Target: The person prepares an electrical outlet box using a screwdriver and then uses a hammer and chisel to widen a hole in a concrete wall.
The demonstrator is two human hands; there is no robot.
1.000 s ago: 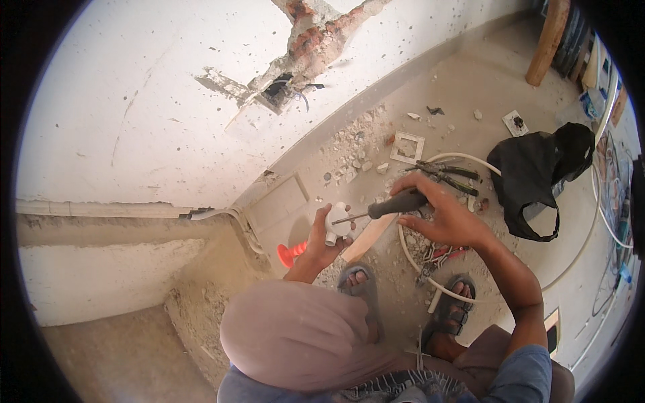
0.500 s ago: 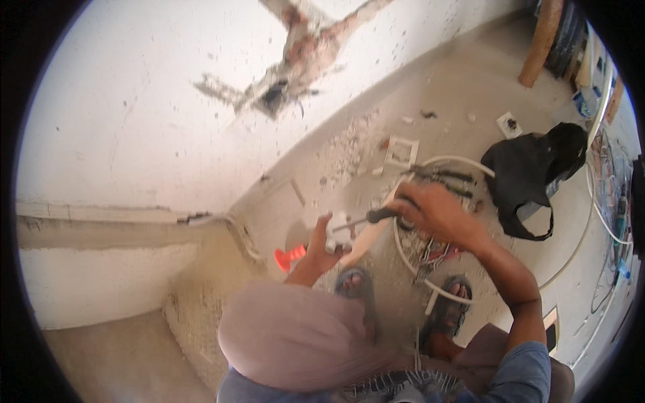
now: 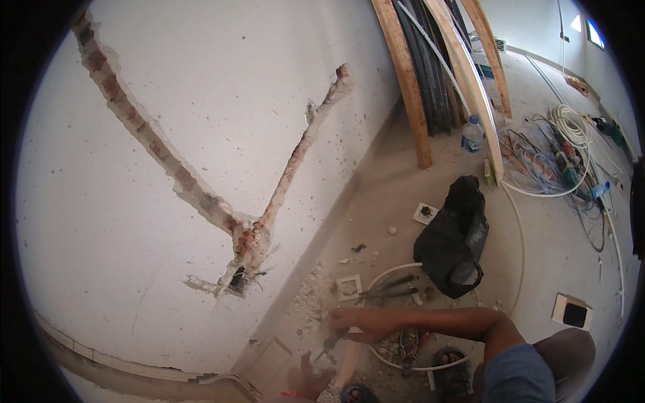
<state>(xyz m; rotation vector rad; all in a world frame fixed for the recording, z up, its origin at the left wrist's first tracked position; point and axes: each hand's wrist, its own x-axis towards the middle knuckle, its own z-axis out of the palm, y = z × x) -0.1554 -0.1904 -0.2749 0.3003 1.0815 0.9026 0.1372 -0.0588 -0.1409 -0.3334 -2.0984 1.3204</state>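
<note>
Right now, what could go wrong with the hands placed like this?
The screwdriver in the right hand points toward the left hand, which holds a small white piece, so a slip might jab bare skin. If that piece dropped, it could be hard to spot among the pale rubble. The white tube looped close to the right sandal might also catch a step.

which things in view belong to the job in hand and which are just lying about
Seemingly in use:
- screwdriver, in the right hand
- white fitting, blurred, at the left hand

Apparently just lying about:
- black bag
- bottle
- coiled white cable
</note>
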